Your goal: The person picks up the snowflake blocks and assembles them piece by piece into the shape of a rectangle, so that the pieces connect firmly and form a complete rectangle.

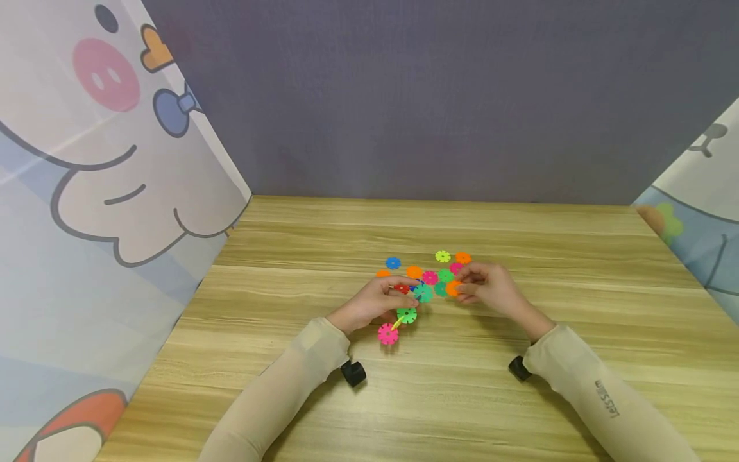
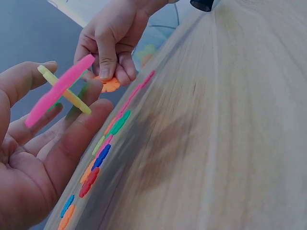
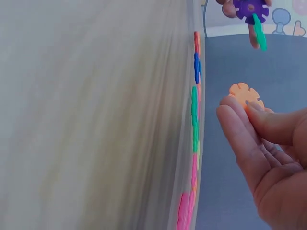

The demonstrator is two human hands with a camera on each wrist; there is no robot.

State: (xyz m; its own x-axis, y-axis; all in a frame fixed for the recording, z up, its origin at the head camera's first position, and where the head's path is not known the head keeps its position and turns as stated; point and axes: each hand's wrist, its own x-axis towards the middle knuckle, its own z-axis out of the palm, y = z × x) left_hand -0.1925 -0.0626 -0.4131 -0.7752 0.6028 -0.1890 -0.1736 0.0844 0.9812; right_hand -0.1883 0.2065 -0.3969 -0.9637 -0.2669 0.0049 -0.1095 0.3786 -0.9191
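Note:
My left hand (image 1: 372, 305) holds a joined chain of notched plastic snowflake discs just over the table. In the head view a pink disc (image 1: 388, 334), a yellow disc (image 1: 396, 323), a green disc (image 1: 407, 315) and a teal disc (image 1: 423, 293) show along it. The right wrist view adds a purple disc (image 3: 244, 10) of that chain, slotted to a green one. Between thumb and fingers, my right hand (image 1: 491, 289) pinches a single orange disc (image 3: 243, 92). That orange disc is apart from the chain, to its right.
Loose discs lie flat behind and between the hands, among them a blue disc (image 1: 393, 263), a yellow-green disc (image 1: 442, 256) and a red disc (image 1: 401, 289). The wooden table (image 1: 288, 244) ends at a grey panel (image 1: 439, 102). Black cameras hang at both wrists.

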